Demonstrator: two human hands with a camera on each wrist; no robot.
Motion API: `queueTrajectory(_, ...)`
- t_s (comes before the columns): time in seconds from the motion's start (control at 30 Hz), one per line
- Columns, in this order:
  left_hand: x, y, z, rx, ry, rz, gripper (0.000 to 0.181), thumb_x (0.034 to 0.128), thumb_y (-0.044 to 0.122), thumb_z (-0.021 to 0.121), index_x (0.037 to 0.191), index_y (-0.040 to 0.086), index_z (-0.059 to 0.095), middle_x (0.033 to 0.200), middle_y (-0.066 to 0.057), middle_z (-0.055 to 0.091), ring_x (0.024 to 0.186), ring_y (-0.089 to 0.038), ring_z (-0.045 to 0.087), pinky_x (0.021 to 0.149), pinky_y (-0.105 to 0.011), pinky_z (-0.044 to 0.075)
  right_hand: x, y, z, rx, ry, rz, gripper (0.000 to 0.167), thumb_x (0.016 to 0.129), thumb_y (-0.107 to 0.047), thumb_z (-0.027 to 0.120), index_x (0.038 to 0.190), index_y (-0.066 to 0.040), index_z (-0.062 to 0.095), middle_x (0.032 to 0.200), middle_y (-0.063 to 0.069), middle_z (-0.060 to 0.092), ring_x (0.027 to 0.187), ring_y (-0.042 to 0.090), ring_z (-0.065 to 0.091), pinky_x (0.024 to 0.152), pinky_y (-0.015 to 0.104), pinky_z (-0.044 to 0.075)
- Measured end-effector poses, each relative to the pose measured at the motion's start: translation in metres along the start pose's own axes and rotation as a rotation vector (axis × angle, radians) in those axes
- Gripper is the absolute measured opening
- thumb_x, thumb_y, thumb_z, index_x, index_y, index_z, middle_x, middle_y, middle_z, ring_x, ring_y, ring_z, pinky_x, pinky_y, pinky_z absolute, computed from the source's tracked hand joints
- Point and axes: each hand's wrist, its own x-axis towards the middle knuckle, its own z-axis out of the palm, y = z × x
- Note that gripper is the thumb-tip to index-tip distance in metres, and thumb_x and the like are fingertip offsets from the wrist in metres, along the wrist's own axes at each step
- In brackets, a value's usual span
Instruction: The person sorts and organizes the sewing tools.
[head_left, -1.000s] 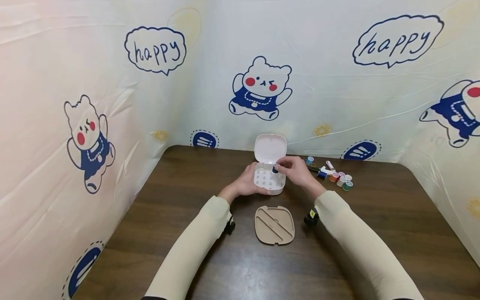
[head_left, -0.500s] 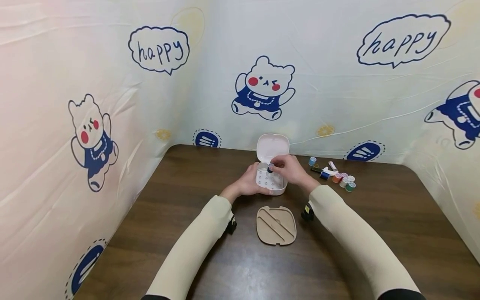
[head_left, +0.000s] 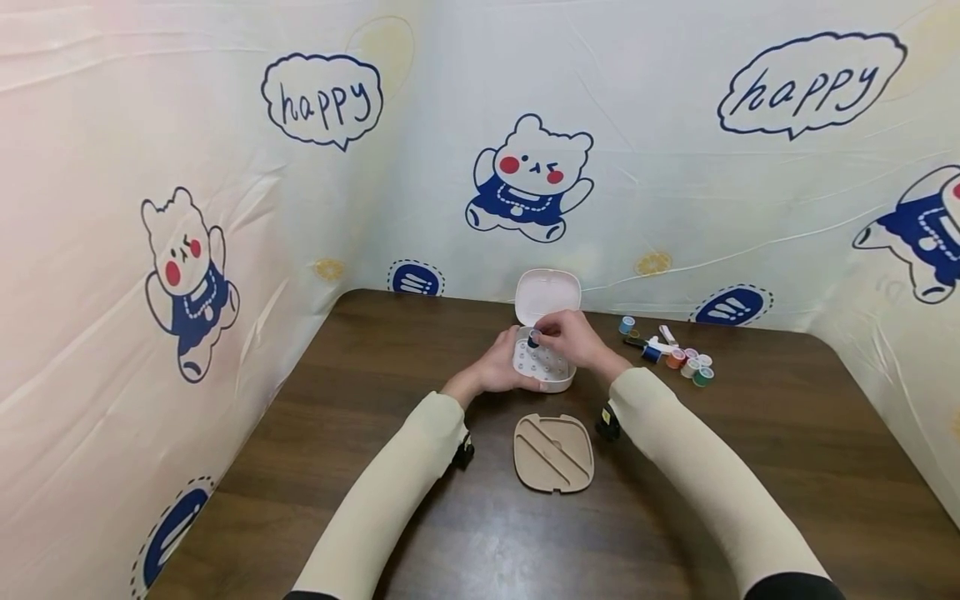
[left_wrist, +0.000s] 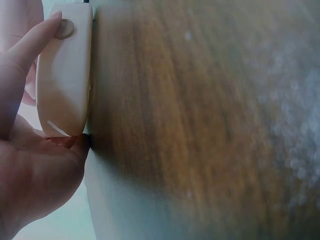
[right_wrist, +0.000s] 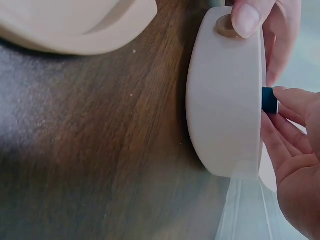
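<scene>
A small white sewing box (head_left: 557, 387) stands with its lid (head_left: 548, 297) raised; rows of short pegs cover its floor. My left hand (head_left: 498, 367) grips the box's left side, the thumb reaching round to the front by a round tan button (left_wrist: 64, 29). Between thumb and fingers, my right hand (head_left: 577, 342) pinches a dark blue thread spool (head_left: 533, 339) over the back left part of the box. From the right wrist, the spool (right_wrist: 269, 100) shows at the box's rim, its lower end hidden behind the wall.
Nearer the table's front lies a tan tray (head_left: 553, 454) with diagonal grooves. To the right sit several thread spools, among them an orange one (head_left: 676, 358), a green one (head_left: 702, 377) and a light blue one (head_left: 626, 325). A printed cloth (head_left: 450, 167) hangs behind the table.
My right hand has carried the dark blue spool leftward across the box, from its right part to the back left. The left hand keeps its grip on the box.
</scene>
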Motion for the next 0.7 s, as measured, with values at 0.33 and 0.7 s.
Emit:
queueTrajectory(0.33, 0.006, -0.011, 0.004, -0.01, -0.012, -0.002, 0.114, 0.072, 0.041, 0.092, 0.155, 0.006, 0.022, 0.147, -0.016, 0.036, 0.125, -0.025, 0.042, 0.108, -0.042, 0.038, 0.004, 0.002, 0.007, -0.05, -0.029, 0.047, 0.018, 0.095, -0.008, 0.073, 0.11, 0.0, 0.077, 0.103, 0.013, 0.076, 0.093, 0.023, 0.071, 0.085, 0.041, 0.058)
queueTrajectory(0.7, 0.003, -0.006, 0.002, -0.011, -0.011, 0.009, 0.111, 0.0747, 0.037, 0.091, 0.155, 0.005, 0.022, 0.148, -0.018, 0.035, 0.128, -0.028, 0.041, 0.109, -0.043, 0.038, 0.009, -0.003, 0.014, -0.073, -0.003, 0.086, 0.017, 0.094, -0.008, 0.074, 0.108, 0.0, 0.077, 0.102, 0.013, 0.077, 0.095, 0.024, 0.072, 0.085, 0.04, 0.058)
